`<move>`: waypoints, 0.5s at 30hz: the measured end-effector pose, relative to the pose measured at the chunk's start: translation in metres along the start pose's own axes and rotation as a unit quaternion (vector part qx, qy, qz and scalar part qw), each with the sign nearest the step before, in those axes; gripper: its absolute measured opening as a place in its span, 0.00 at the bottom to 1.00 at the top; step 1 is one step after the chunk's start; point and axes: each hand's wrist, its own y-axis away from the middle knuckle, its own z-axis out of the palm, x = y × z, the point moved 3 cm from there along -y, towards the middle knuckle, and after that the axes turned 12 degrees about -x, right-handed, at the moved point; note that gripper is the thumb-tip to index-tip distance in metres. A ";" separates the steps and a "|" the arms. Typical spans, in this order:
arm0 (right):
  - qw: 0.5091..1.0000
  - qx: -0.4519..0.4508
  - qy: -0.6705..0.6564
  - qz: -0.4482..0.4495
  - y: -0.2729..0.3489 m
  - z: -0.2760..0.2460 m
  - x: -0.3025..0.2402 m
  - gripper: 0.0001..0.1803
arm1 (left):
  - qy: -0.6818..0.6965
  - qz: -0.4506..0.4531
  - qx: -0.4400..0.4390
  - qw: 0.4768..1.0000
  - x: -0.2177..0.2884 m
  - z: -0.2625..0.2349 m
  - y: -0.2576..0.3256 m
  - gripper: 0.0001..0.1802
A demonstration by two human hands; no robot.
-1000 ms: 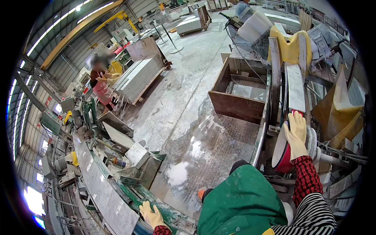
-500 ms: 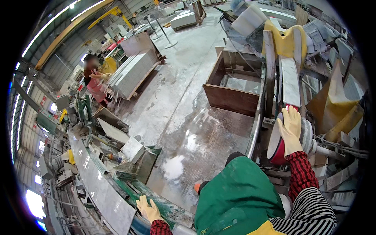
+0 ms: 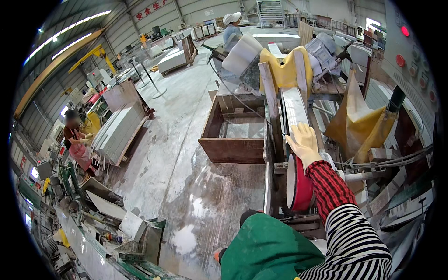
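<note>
My right hand (image 3: 303, 142), in a cream rubber glove, reaches forward at the right with its palm down. Its fingers are stretched out over the near end of a long pale stone strip (image 3: 294, 105), and the thumb points off to the left. It looks to be touching the strip, but the palm's contact is hidden. Below the hand is a roller with a red belt (image 3: 301, 186), partly covered by my forearm. The strip runs away from me on a narrow conveyor, under a yellow flap (image 3: 284, 70). I do not see my left hand.
Left of the conveyor stands a brown open-topped box (image 3: 233, 150). A long polished stone slab (image 3: 88, 247) lies on a machine at the lower left. A co-worker (image 3: 77, 140) is beside stacked slabs (image 3: 119, 133); another person (image 3: 232, 30) is behind the machine. A control panel (image 3: 410, 51) hangs at right.
My view has turned up and to the right. My right hand has gone forward from the roller onto the strip's end. My left hand, open at the lower left before, has left the picture.
</note>
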 end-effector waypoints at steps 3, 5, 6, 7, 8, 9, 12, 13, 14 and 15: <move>0.998 -0.028 0.045 0.043 0.000 0.021 0.004 0.19 | -0.012 0.000 0.009 1.000 -0.004 0.003 0.000 0.23; 0.996 -0.034 0.057 0.057 0.006 0.028 0.004 0.20 | -0.021 -0.007 0.001 1.000 -0.005 0.003 -0.002 0.23; 0.997 -0.024 0.060 0.052 0.007 0.030 0.004 0.20 | -0.022 -0.016 -0.016 1.000 -0.005 0.004 -0.002 0.23; 0.995 -0.030 0.071 0.062 0.010 0.031 0.004 0.21 | -0.018 -0.026 -0.031 0.999 -0.005 0.005 -0.003 0.24; 0.994 -0.031 0.080 0.069 0.011 0.031 0.004 0.21 | -0.013 -0.010 -0.020 1.000 -0.003 0.004 -0.004 0.24; 0.993 -0.031 0.085 0.073 0.012 0.031 0.002 0.21 | -0.008 0.004 -0.008 1.000 -0.003 0.003 -0.003 0.24; 0.986 -0.081 0.080 0.119 0.016 0.033 0.001 0.22 | 0.011 -0.007 -0.016 1.000 -0.002 0.000 -0.001 0.24; 0.985 -0.088 0.079 0.128 0.017 0.033 -0.001 0.22 | 0.020 -0.020 -0.025 0.999 -0.002 -0.001 0.000 0.24; 0.984 -0.092 0.072 0.132 0.017 0.032 -0.002 0.22 | 0.018 -0.015 -0.021 1.000 -0.001 -0.004 0.000 0.24; 0.984 -0.094 0.066 0.136 0.018 0.032 -0.004 0.23 | 0.017 -0.010 -0.017 1.000 0.001 -0.006 0.000 0.23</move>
